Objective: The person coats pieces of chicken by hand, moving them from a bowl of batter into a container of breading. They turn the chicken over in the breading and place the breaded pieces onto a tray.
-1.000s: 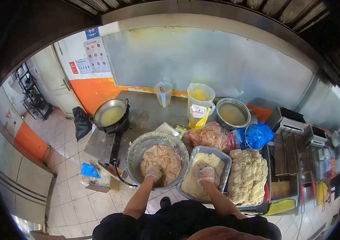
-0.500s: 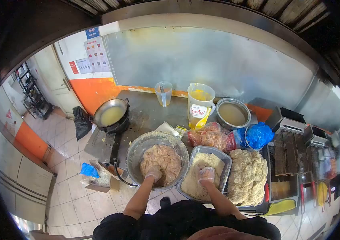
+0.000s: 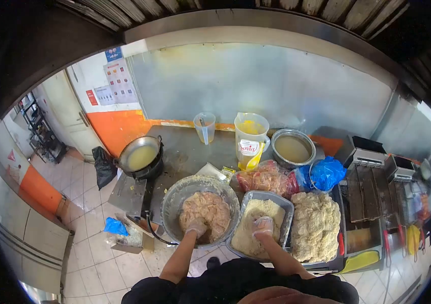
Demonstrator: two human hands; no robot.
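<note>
My left hand [image 3: 196, 227], in a clear glove, is sunk into the pale battered meat [image 3: 206, 211] inside a large metal bowl [image 3: 175, 195]; its fingers are hidden in the mix. My right hand [image 3: 262, 226], also gloved, presses down into the breadcrumbs filling a metal tray [image 3: 285, 203] just right of the bowl. Whether it grips a piece under the crumbs is unclear. A heap of breaded pieces [image 3: 315, 225] lies in the tray to the right.
Behind the bowl stand a wok of liquid [image 3: 139, 155], a clear measuring jug [image 3: 204, 127], an oil jug [image 3: 250, 140], a steel bowl of liquid [image 3: 292, 148], bagged meat [image 3: 266, 178] and a blue bag [image 3: 327, 173]. Fryers [image 3: 372, 197] sit right. Tiled floor lies left.
The camera view has shifted slightly downward. Both hands stay in the same bowl and tray, with little visible movement.
</note>
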